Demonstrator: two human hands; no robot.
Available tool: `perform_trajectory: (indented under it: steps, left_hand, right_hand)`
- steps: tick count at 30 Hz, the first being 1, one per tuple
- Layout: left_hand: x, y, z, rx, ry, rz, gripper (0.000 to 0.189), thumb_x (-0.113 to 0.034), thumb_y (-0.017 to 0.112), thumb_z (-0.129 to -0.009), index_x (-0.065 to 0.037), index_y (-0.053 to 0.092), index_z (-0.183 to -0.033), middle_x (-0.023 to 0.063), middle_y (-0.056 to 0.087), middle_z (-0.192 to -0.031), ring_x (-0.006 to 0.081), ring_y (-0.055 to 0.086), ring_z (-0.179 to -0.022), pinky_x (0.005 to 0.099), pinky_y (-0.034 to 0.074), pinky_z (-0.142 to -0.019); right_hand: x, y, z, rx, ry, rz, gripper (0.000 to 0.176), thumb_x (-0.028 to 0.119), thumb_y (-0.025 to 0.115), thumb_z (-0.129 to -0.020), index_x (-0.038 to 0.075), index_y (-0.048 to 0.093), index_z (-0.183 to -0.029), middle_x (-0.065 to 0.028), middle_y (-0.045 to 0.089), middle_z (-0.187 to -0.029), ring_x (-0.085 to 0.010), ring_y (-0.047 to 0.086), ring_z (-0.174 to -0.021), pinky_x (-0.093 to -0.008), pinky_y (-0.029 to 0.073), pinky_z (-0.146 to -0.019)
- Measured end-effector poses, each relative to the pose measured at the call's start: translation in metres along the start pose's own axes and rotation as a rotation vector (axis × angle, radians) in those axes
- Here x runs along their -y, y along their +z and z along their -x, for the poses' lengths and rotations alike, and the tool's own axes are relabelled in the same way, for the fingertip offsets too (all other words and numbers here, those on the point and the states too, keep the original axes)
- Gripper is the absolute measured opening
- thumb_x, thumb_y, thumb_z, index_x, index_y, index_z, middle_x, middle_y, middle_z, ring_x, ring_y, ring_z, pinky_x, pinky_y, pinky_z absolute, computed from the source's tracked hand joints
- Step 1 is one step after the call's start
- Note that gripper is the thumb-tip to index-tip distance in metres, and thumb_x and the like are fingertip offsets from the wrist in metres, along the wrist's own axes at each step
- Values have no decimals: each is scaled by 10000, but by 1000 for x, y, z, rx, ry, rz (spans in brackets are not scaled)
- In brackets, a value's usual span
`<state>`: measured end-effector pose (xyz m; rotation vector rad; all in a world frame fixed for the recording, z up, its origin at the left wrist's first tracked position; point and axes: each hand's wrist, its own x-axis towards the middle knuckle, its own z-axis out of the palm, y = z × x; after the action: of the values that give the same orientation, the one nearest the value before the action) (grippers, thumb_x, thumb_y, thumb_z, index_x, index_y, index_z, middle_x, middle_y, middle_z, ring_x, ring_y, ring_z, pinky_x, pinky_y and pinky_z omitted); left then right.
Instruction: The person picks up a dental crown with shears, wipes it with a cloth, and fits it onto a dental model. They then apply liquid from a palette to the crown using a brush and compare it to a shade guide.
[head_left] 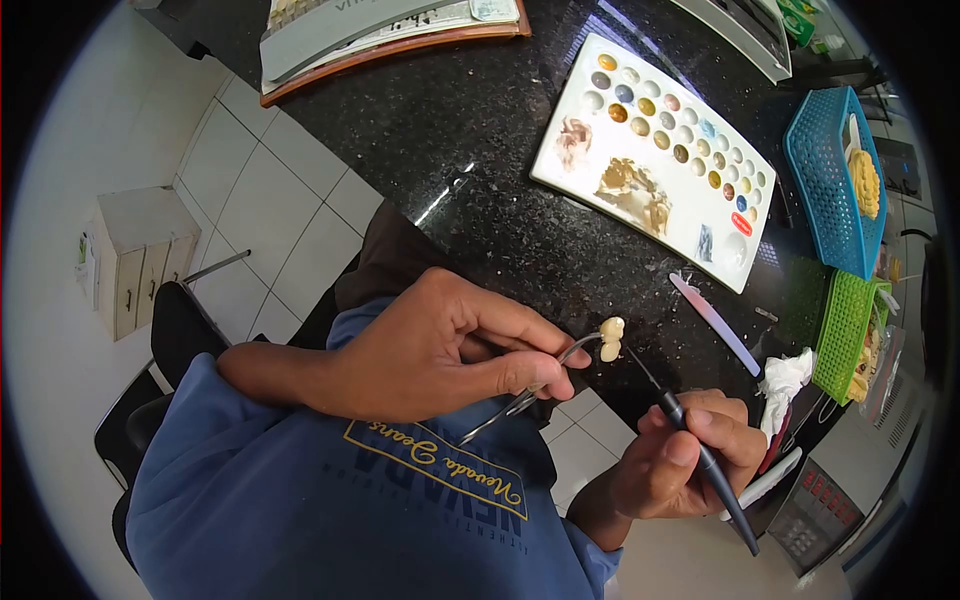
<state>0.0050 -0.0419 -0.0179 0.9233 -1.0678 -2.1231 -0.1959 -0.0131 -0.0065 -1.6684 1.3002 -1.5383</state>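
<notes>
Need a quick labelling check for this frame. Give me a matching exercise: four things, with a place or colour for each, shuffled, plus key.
Things:
1. tweezers
2. brush
3. nail file
4. paint palette

Places and colours:
A. on the black table, pink to lilac
B. in the right hand
C. on the black table, white with coloured wells
D. in the left hand, one end at the tooth-shaped pieces

Pairs: 1-D, 2-B, 3-A, 4-C
</notes>
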Motion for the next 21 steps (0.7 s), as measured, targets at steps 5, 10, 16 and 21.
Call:
perform_trajectory:
  steps: [5,10,16,21]
  left_hand:
    - [0,0,0,-1,1,22,215,-6,569,-866,117,580,-1042,191,661,-912,167,638,-870,266,509,-811]
    - [1,0,0,-1,-2,23,220,-13,572,-866,117,579,-1043,192,660,-916,170,638,-875,268,509,-813]
    - [-1,1,0,-8,-13,11,221,-12,568,-868,118,577,-1046,193,659,-917,175,639,-879,273,508,-819]
    - [0,0,1,-2,5,14,215,-6,563,-869,119,578,-1043,196,658,-916,179,639,-887,277,506,-828]
  right_hand:
    - [0,4,0,-34,6,45,254,210,614,-839,-11,493,-866,-93,487,-638,-98,460,-484,-164,347,-406]
    - [-1,1,0,-21,12,42,261,218,616,-840,-8,491,-871,-97,491,-642,-99,461,-485,-162,348,-408]
    - [-1,-1,1,-2,-4,-13,217,122,635,-808,-18,503,-909,-98,553,-655,-126,556,-486,-205,429,-450]
    - [-2,-1,0,67,-53,5,223,112,636,-805,-25,507,-924,-115,574,-672,-129,563,-500,-203,434,-453]
